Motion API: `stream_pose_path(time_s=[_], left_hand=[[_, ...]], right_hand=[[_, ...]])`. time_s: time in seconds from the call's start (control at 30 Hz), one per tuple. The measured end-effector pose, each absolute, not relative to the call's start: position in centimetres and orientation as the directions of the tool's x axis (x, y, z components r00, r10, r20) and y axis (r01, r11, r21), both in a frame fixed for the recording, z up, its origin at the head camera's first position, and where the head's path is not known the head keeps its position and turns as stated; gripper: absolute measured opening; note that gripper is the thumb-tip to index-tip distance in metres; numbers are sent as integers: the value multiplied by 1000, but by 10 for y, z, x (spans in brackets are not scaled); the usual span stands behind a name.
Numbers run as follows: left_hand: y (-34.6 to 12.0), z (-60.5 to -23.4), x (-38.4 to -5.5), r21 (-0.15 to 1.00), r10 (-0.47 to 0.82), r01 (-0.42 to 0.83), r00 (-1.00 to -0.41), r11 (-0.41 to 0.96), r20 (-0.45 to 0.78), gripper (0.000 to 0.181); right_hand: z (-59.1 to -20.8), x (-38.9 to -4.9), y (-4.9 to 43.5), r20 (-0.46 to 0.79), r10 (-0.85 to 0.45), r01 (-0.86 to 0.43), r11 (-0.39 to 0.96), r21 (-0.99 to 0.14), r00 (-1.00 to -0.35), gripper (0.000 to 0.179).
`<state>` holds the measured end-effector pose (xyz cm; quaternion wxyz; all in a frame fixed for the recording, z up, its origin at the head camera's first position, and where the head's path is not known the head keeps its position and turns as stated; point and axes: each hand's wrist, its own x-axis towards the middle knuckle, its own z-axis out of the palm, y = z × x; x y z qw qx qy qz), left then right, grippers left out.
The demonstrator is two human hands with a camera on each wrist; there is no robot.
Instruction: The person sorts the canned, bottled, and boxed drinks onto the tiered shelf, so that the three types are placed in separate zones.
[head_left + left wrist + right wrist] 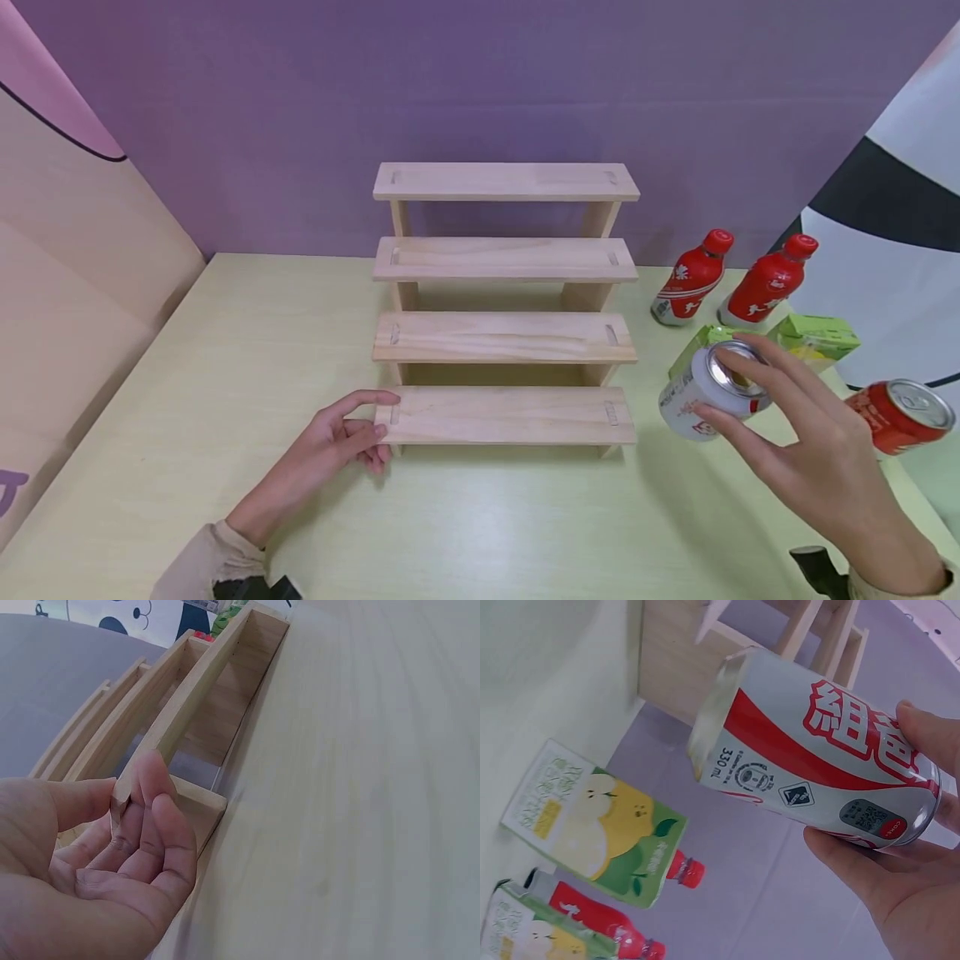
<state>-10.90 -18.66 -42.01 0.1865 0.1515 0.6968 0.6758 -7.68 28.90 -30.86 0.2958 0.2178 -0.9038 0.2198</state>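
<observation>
A wooden step shelf (504, 337) with stacked boards stands in the middle of the table. My left hand (341, 437) pinches the left end of its lowest board, thumb and fingers on either side of the edge in the left wrist view. My right hand (813, 433) grips a white soda can (697, 404) near its top, right of the shelf. Red bands and "330 mL" show on the can (810, 750) in the right wrist view. Its base is raised clear of the table there, and it tilts.
Two red bottles (692, 279) stand at the back right. Green juice cartons (816, 335) are in front of them, one partly hidden behind the white can. A red can (900, 415) stands at the far right, partly behind my right hand. A purple wall (300, 125) closes off the back.
</observation>
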Motion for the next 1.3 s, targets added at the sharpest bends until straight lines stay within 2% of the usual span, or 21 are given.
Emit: stream_pose_path(time_s=[0.2,0.73,1.0,1.3], left_hand=[[-186,-420,-109,998,456,-47,-888,39,-60,41],[-186,-419,-109,999,469,-33,-883,8,-33,43],[-187,-421,-109,1000,486,-23,-874,3,-21,42],[-187,-422,-109,999,485,-40,-874,-17,-27,43]], right_hand=[[-300,-79,283,640,-273,-544,794,-272,-719,71],[-278,-84,268,650,-311,-587,766,-260,-694,75],[-270,-93,257,732,-329,-668,710,-226,-597,72],[-254,-103,246,758,-343,-683,709,-179,-555,70]])
